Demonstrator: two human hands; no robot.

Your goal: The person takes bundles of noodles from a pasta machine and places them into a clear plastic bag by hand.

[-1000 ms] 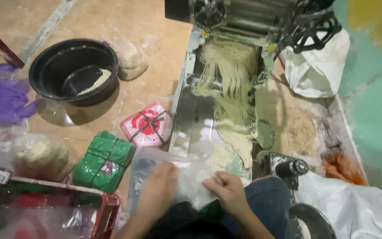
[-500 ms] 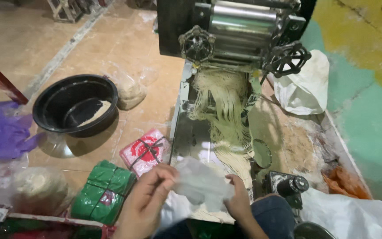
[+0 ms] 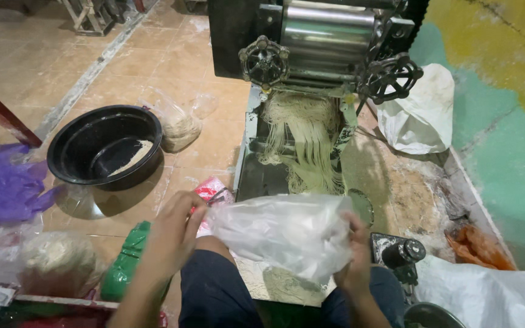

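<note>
My two hands hold a clear plastic bag (image 3: 284, 234) stretched between them over my lap. My left hand (image 3: 174, 231) pinches the bag's left edge, and my right hand (image 3: 355, 261) grips its right edge from behind. Past the bag, pale noodle strands (image 3: 304, 143) hang from the rollers of a dark metal noodle machine (image 3: 320, 39) onto a metal tray (image 3: 253, 176).
A black basin (image 3: 101, 146) with some flour sits on the tiled floor at left, a filled clear bag (image 3: 177, 127) beside it. A purple bag (image 3: 1, 185), a green packet (image 3: 126, 261), a red packet (image 3: 214, 188) and white sacks (image 3: 420, 115) lie around.
My hands have lifted the plastic bag from my lap and spread it apart. The view has tilted up, showing more of the machine.
</note>
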